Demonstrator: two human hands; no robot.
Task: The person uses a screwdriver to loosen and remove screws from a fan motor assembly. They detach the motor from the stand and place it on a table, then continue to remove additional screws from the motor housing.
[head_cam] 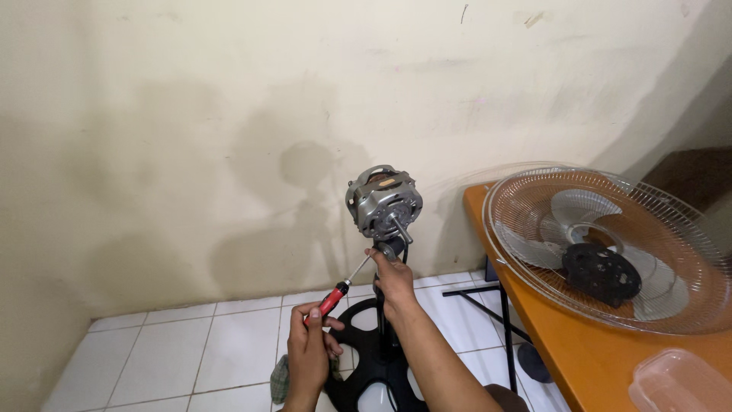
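Red-handled screwdriver (335, 294) is clenched in the left hand (309, 355), tip set under the bare fan motor (383, 200) atop its stand. Neck bracket (389, 250) is gripped by the right hand (394, 281). Motor judged heavy, rigid; best held by the metal housing, not the shaft.

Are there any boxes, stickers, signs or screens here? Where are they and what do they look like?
Sticker: small yellowish patch on top of the grey fan motor, too small to make out.
Plastic box: clear, rounded, on the orange table at bottom right.
No signs or screens.
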